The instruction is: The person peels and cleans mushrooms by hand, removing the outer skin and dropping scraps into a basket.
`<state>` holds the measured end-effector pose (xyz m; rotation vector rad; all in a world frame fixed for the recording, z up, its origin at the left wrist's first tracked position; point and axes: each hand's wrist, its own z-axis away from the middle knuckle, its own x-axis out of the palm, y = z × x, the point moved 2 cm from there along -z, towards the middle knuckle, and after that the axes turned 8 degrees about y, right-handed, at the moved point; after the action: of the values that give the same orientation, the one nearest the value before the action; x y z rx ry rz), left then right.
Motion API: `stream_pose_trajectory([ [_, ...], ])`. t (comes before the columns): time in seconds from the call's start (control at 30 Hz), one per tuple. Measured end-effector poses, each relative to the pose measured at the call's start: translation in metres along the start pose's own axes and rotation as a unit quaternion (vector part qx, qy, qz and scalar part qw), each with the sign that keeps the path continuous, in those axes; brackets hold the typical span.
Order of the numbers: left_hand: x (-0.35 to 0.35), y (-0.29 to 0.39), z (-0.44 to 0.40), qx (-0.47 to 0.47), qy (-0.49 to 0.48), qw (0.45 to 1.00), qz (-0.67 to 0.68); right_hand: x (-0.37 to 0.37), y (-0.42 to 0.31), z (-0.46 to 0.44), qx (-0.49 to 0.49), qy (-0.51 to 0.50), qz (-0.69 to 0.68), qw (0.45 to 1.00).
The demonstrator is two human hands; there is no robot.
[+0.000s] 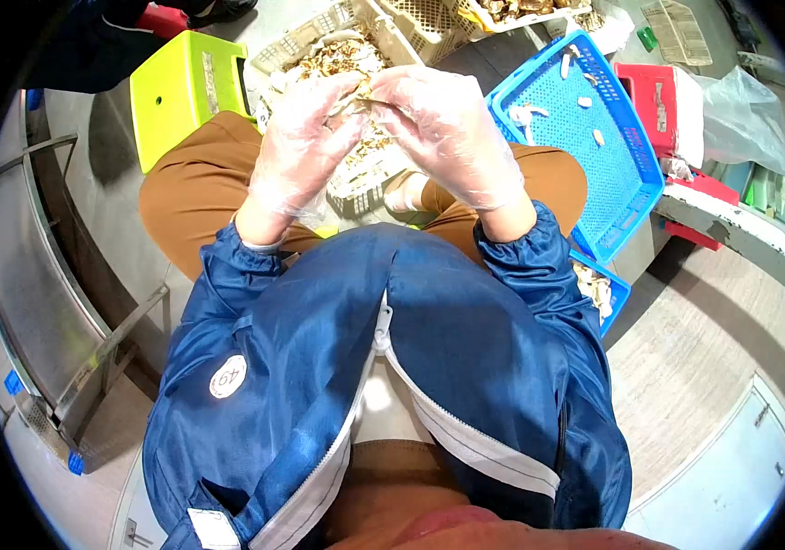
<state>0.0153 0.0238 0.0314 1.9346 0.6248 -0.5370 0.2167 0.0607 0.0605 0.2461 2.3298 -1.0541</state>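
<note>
My left hand (308, 137) and my right hand (447, 133) wear thin clear plastic gloves. They meet in front of me over a cream plastic crate (269, 57). Fingers on both hands are bent inward and closed around a small, thin, pale-brown piece (365, 99). Most of that piece is hidden by the fingers, so I cannot make out its kind. Below the hands, the crate holds a heap of brown and whitish scraps (342, 57).
A blue perforated tray (608, 174) with several whitish pieces lies at right, partly over another blue tray (614, 298). More cream crates (425, 27) stand ahead. A lime-green stool (177, 92) is at left, a red stool (651, 105) at right, a metal frame (44, 275) far left.
</note>
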Motion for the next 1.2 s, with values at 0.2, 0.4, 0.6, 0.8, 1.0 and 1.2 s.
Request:
stream_pose_trajectory([
  [0.2, -0.002, 0.004, -0.003, 0.003, -0.014, 0.999, -0.028, 0.003, -0.001, -0.002, -0.016, 0.025, -0.044, 0.999],
  [0.4, 0.001, 0.004, -0.004, 0.053, 0.012, 0.998, -0.037, 0.004, -0.004, -0.001, 0.002, 0.023, -0.002, 1.000],
  [0.6, -0.005, 0.004, -0.002, 0.047, -0.003, 0.999, -0.020, 0.009, 0.021, 0.011, 0.243, 0.037, -0.203, 0.948],
  [0.8, 0.001, -0.018, 0.003, -0.031, 0.020, 0.989, 0.145, -0.002, 0.029, 0.012, 0.214, 0.078, -0.112, 0.967],
  [1.0, 0.003, -0.016, 0.012, -0.354, 0.040, 0.769, 0.531, -0.020, 0.059, 0.007, 0.103, 0.192, 0.132, 0.967],
  [1.2, -0.004, -0.011, 0.012, -0.370, 0.093, 0.668, 0.638, -0.002, 0.095, 0.027, 0.119, 0.171, 0.197, 0.958],
])
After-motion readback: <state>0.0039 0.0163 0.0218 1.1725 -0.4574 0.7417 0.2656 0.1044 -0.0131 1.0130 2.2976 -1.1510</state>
